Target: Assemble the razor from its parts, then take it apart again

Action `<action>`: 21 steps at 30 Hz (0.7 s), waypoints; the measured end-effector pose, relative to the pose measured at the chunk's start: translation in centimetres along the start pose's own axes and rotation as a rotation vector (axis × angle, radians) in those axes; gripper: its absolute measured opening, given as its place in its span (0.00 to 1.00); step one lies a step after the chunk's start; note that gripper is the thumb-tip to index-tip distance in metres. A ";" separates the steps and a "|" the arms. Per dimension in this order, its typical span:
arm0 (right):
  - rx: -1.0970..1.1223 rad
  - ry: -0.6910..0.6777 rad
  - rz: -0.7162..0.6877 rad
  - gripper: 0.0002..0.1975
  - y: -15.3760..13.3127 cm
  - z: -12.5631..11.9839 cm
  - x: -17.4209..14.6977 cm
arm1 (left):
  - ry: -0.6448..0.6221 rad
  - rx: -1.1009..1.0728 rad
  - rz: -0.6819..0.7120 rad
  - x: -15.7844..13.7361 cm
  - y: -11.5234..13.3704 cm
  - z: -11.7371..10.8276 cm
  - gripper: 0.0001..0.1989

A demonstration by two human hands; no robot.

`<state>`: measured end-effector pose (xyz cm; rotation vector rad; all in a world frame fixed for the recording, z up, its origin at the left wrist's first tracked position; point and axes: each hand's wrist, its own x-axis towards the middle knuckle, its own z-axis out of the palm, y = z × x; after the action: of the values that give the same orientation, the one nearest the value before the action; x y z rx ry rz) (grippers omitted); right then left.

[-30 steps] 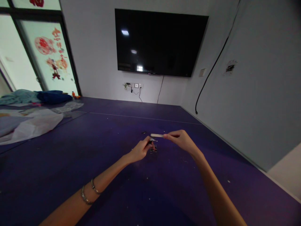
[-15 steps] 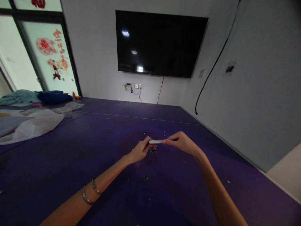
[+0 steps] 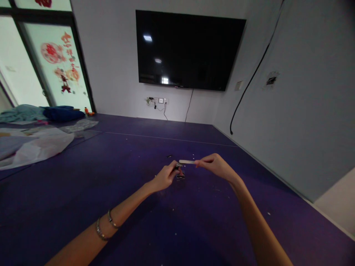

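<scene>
- Dark purple, flat surface (image 3: pixel 116 159) spreads before pale grey walls (image 3: pixel 111 62), with a wide, black, flat-screen television (image 3: pixel 191 51) mounted above it.
- Far left, sheer white plastic sheeting (image 3: pixel 47 146) lies near a crumpled, deep-blue cloth (image 3: pixel 63 113).
- Left hand (image 3: pixel 164 178): fingers closed around a small, dark-and-silver object (image 3: pixel 178 167), held near the middle of the view; two silver-coloured bangles (image 3: pixel 100 231) circle that forearm.
- Right hand (image 3: pixel 215 164): thumb and fingers pinch one end of a slim, pale, flat stick (image 3: pixel 186 162), its rounded free end pointing left, right by the small object; whether they touch, I cannot tell.
- Just below the left fingertips sits a small, dark, rectangular item (image 3: pixel 181 177), too small to identify.
- Beyond the hands, a tiny black strip (image 3: pixel 169 156) lies on the purple surface.
</scene>
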<state>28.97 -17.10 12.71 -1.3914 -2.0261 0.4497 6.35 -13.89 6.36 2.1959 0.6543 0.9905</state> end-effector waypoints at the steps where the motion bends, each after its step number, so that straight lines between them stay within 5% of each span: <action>1: 0.004 0.016 0.005 0.23 0.0 0.0 0.0 | 0.002 -0.010 0.002 0.0 0.0 0.0 0.06; 13: 0.069 -0.202 0.023 0.22 0.2 -1.1 -0.3 | 0.010 -0.017 -0.011 0.1 -0.1 -0.2 0.05; 21: 0.195 -0.025 0.018 0.22 0.1 -2.9 -1.4 | 0.085 -0.101 -0.038 0.6 0.0 -1.5 0.04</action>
<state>31.26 -18.52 14.39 -1.2920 -1.9338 0.6572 5.53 -13.01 7.35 2.0565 0.6673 1.0786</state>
